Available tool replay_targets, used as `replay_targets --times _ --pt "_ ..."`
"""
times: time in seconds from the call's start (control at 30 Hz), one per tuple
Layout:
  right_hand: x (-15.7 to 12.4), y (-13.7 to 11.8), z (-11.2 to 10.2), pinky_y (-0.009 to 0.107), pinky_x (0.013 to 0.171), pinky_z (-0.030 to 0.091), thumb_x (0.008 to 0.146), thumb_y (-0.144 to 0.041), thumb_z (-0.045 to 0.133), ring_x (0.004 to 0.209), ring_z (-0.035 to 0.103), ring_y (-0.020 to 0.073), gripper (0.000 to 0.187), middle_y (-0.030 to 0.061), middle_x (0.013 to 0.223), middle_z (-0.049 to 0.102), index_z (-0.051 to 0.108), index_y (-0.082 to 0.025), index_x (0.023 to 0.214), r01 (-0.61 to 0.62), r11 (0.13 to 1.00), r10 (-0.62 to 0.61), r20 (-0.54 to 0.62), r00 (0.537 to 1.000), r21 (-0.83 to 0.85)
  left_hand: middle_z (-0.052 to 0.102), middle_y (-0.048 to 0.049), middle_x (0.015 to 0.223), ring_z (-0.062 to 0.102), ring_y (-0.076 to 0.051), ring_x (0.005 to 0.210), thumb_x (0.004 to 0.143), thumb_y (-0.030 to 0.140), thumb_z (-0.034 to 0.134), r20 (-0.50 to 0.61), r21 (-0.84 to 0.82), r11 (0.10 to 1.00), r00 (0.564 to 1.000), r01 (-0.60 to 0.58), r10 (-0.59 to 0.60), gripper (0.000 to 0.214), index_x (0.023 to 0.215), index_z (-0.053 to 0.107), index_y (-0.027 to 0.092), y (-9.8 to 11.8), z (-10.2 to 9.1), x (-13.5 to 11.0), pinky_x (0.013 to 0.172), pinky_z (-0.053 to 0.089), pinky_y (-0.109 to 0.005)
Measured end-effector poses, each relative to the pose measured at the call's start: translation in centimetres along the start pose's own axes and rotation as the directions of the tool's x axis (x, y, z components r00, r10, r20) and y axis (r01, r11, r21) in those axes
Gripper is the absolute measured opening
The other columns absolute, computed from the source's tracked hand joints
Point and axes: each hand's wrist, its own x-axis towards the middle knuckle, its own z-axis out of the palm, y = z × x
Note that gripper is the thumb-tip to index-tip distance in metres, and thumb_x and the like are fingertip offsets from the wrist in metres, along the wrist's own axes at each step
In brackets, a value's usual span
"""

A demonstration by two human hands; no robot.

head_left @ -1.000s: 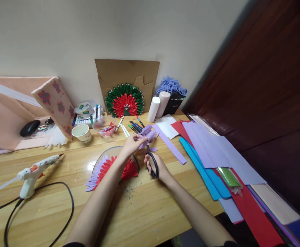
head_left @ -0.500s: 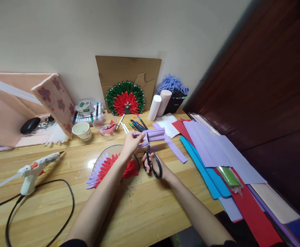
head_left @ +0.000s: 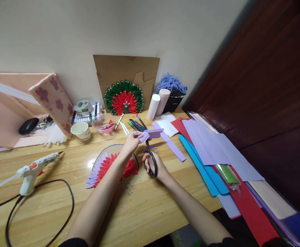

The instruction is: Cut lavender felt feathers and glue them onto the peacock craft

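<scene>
1. Head view: the black-handled scissors [head_left: 148, 148], spread half a second ago, now stand nearly closed; the folded lilac strip [head_left: 155, 133] now slants at its left end, so the cut seems largely through.
2. Left hand [head_left: 131, 142] pinches the strip, beyond the red-and-lilac petal fan [head_left: 104, 170]; right hand [head_left: 160, 168], right of the fan, grips the handles.

black mouse [head_left: 28, 127], left; paper cup [head_left: 83, 136], upright; blue yarn [head_left: 171, 83], near two pale cylinders [head_left: 153, 108]
</scene>
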Motion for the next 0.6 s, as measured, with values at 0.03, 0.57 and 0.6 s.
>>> replay_targets --times 0.03,0.57,0.6 --pt "0.0 0.0 0.0 0.02 0.036 0.034 0.069 -0.081 0.035 0.035 0.045 0.009 0.066 -0.0059 0.042 0.044 0.051 -0.017 0.075 0.012 1.0 -0.012 0.009 1.0 0.0 0.068 -0.0056 0.07 0.059 -0.015 0.067 0.061 0.022 0.069 0.017 0.003 1.0 1.0 0.005 -0.005 0.014 0.069 0.067 0.011 0.0 0.0 -0.1 0.064 0.045 -0.024" --pt "0.5 -1.3 -1.2 0.021 0.037 0.036 0.067 -0.083 0.03 0.034 0.045 0.0098 0.067 -0.0052 0.039 0.043 0.05 -0.019 0.071 0.073 0.997 -0.065 -0.22 0.973 0.032 0.062 -0.003 0.058 0.056 -0.013 0.053 0.062 0.021 0.062 0.133 0.333 0.943 0.989 0.011 -0.059 0.009 0.065 0.063 0.012 -0.3 -0.7 -0.2 0.055 0.044 -0.024" --pt "0.7 -1.5 -1.6 0.022 0.038 0.037 0.068 -0.083 0.027 0.035 0.046 0.0102 0.068 -0.0049 0.039 0.044 0.05 -0.019 0.071 0.109 0.993 -0.092 -0.254 0.963 0.054 0.061 -0.0027 0.055 0.055 -0.014 0.052 0.061 0.021 0.064 0.151 0.387 0.922 0.986 0.001 -0.065 0.008 0.063 0.063 0.013 -0.6 -0.7 -0.3 0.054 0.043 -0.024"
